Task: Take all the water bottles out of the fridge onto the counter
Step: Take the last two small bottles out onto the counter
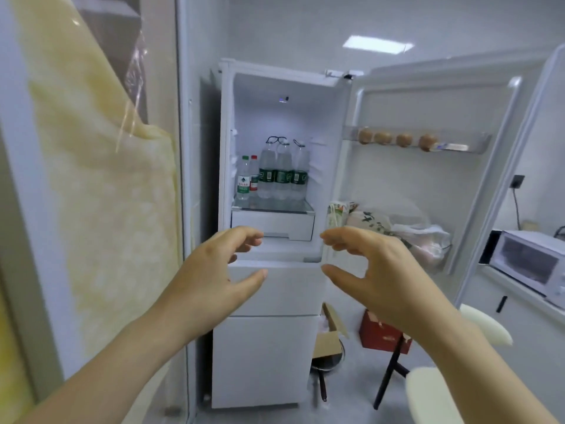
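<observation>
Bottles stand together on the glass shelf [272, 207] inside the open fridge [275, 87]: three large ones with green labels [282, 169] side by side, and two small ones just to their left, a green-capped one [243, 179] in front of a red-capped one [253, 175]. The door [428, 117] is swung wide to the right, with eggs [394, 138] in its upper rack and bags [397, 228] in the lower one. Both hands reach toward the fridge, below the shelf, touching nothing: left hand [211, 280] and right hand [376, 273] spread wide, fingers curled, palms facing each other. A microwave [532, 264] sits at far right
</observation>
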The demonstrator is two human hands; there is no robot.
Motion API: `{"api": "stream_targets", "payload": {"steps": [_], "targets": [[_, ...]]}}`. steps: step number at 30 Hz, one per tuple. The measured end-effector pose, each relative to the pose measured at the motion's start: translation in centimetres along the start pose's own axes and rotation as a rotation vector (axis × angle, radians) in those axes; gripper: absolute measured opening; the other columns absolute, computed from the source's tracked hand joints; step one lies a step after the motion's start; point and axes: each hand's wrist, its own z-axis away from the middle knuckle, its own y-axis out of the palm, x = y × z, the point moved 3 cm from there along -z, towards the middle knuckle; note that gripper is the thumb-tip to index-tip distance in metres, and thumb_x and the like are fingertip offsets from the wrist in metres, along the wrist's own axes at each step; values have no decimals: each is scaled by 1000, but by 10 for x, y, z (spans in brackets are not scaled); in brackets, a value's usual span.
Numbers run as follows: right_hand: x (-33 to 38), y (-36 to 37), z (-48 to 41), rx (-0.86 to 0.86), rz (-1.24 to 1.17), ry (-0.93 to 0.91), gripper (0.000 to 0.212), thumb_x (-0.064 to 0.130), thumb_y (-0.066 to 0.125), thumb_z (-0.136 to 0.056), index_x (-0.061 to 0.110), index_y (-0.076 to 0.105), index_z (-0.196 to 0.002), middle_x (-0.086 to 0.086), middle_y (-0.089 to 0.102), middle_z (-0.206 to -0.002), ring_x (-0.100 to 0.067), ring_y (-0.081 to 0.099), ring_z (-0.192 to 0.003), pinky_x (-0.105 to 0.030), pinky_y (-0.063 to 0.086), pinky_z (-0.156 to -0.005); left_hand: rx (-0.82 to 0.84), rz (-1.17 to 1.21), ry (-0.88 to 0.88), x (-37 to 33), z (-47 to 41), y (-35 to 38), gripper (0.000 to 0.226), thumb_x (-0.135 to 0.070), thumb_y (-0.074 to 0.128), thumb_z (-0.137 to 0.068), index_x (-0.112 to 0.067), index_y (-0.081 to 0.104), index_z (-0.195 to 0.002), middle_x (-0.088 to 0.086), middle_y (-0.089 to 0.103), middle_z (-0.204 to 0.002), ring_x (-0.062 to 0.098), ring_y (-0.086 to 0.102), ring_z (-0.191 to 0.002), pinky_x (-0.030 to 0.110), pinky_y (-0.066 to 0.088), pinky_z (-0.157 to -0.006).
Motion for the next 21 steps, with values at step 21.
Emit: {"api": "stream_targets", "payload": {"steps": [21], "targets": [[-110,12,-134,-161,-91,2,37,35,70,-83,33,62,-119,21,66,-110,3,60,-105,-30,50,-96,-116,16,86,31,-165,54,42,-28,71,-83,-39,55,-120,-27,58,-115,-12,51,-111,10,41,-93]]}}
